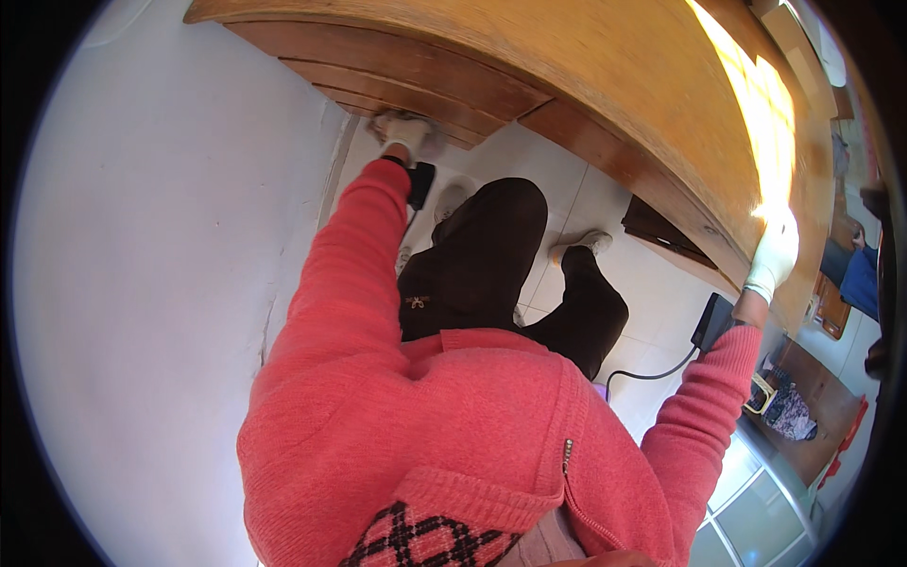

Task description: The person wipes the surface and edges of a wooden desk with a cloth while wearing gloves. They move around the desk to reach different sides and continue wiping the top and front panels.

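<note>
A plain white wall fills the left of the frame. Right of it, near the top centre, the person's left hand, in a pale glove, presses against the underside edge of the wooden desk, beside its stepped drawer fronts; whether the fingers are spread or curled cannot be told, since the hand is blurred. A black device is strapped at that wrist. The red knitted sleeve runs down to the sweater at lower centre. Dark trousers and pale shoes stand on white floor tiles. At right, the gloved right hand lies flat and open on the desk's edge, with another black device and cable at that wrist.
</note>
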Action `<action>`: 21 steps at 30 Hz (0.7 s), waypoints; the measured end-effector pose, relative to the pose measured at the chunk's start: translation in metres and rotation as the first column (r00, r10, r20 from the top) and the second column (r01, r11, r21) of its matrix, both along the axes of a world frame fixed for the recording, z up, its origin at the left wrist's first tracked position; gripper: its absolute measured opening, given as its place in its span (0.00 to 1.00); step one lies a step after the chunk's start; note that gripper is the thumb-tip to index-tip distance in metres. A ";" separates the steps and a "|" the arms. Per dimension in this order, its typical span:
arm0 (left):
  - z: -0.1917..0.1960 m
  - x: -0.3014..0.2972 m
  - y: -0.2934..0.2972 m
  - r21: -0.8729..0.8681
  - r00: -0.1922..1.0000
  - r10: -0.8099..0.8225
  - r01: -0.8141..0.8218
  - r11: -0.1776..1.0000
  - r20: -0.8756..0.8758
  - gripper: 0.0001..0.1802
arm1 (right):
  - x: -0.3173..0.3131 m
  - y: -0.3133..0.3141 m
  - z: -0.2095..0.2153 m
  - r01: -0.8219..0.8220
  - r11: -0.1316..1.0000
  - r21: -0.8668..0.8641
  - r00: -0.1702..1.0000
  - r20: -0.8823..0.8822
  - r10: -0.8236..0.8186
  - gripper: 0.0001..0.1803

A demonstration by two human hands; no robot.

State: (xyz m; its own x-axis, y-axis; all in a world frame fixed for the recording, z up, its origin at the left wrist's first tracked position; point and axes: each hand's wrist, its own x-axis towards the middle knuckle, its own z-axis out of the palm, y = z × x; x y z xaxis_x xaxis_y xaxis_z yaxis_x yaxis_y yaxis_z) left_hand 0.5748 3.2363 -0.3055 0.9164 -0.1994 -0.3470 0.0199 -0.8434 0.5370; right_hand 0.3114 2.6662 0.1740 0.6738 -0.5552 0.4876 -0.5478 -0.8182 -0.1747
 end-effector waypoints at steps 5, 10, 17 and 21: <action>0.035 -0.044 -0.071 -0.478 0.927 0.019 -0.210 0.853 -0.374 0.22 | 0.000 -0.003 -0.002 0.001 1.000 -0.007 1.000 -0.007 -0.001 0.19; 0.096 -0.032 -0.014 -0.542 0.910 0.152 -0.356 0.761 -0.385 0.20 | 0.000 -0.007 -0.004 -0.007 1.000 0.026 1.000 0.012 0.007 0.19; 0.110 0.006 0.031 -0.726 0.647 0.652 -0.655 0.210 -0.395 0.18 | 0.002 -0.006 -0.005 0.030 0.999 -0.015 1.000 -0.003 -0.030 0.20; 0.093 -0.008 0.017 -0.363 0.933 0.315 -0.236 0.901 0.175 0.16 | 0.004 -0.001 -0.006 0.035 0.999 -0.009 0.999 0.028 -0.035 0.20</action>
State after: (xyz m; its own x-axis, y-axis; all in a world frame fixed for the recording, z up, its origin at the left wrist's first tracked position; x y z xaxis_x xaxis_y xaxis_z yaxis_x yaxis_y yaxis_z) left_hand 0.5669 3.2535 -0.2127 0.9963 0.0058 -0.0853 0.0720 -0.5945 0.8009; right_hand 0.3155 2.6648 0.1684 0.6405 -0.5733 0.5109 -0.5710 -0.8004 -0.1825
